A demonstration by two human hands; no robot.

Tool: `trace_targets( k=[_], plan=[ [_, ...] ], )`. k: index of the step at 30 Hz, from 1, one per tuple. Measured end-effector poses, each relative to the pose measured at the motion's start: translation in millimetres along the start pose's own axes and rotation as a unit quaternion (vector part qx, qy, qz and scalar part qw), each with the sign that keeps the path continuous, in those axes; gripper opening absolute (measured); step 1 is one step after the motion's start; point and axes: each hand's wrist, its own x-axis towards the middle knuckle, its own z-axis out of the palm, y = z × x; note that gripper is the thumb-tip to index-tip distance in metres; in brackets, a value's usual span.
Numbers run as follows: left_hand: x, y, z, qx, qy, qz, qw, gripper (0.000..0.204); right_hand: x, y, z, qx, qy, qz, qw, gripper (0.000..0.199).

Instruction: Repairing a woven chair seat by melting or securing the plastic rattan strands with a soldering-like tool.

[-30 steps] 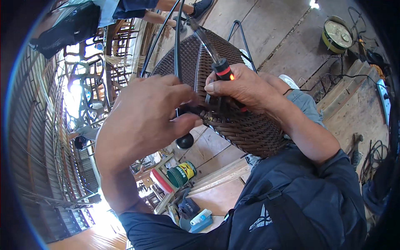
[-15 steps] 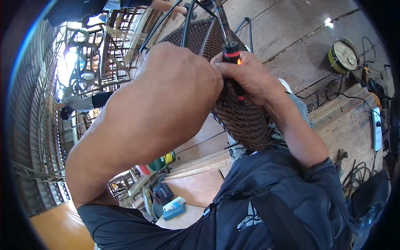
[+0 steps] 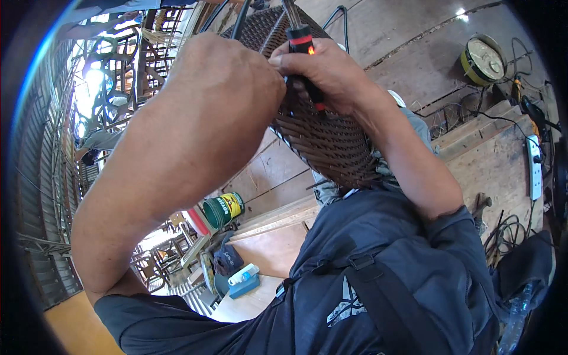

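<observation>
With right hand (image 3: 331, 71) clenched on the screwdriver (image 3: 303, 47) and left hand (image 3: 228, 89) pinching woven panel (image 3: 322, 139), risks slipping into fingers.

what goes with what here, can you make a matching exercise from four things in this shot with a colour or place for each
Things:
1. tool handle
2. woven panel
3. bucket
4. power strip

Descriptions:
a. green, on the floor below the left forearm
b. white, on the wooden bench at far right
c. black and red, in the right hand
d. dark brown, under both hands

Pairs: 1-c, 2-d, 3-a, 4-b
</observation>
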Motion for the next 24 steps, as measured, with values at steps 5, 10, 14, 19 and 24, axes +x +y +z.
trace_targets(
  k=[5, 10, 14, 19, 24],
  plan=[
    [1, -13, 4, -0.032, 0.009, -0.017, 0.999, 0.007, -3, -3, 0, 0.003, -0.012, 0.000, 1.000, 0.012],
    [6, -33, 22, -0.145, -0.008, -0.017, 0.989, 0.009, -3, 0, 4, 0.025, -0.012, 0.021, 0.999, 0.013],
    [16, -40, 35, -0.284, -0.026, -0.017, 0.958, 0.012, -1, 1, 0, 0.070, -0.015, 0.022, 0.997, 0.012],
    [18, -47, 43, -0.352, -0.038, -0.021, 0.935, 0.016, 0, -6, 3, 0.093, -0.015, 0.039, 0.995, 0.012],
    [25, -58, 50, -0.415, -0.102, -0.007, 0.904, 0.017, -4, -16, 2, 0.118, -0.003, 0.052, 0.992, 0.015]
  ],
)
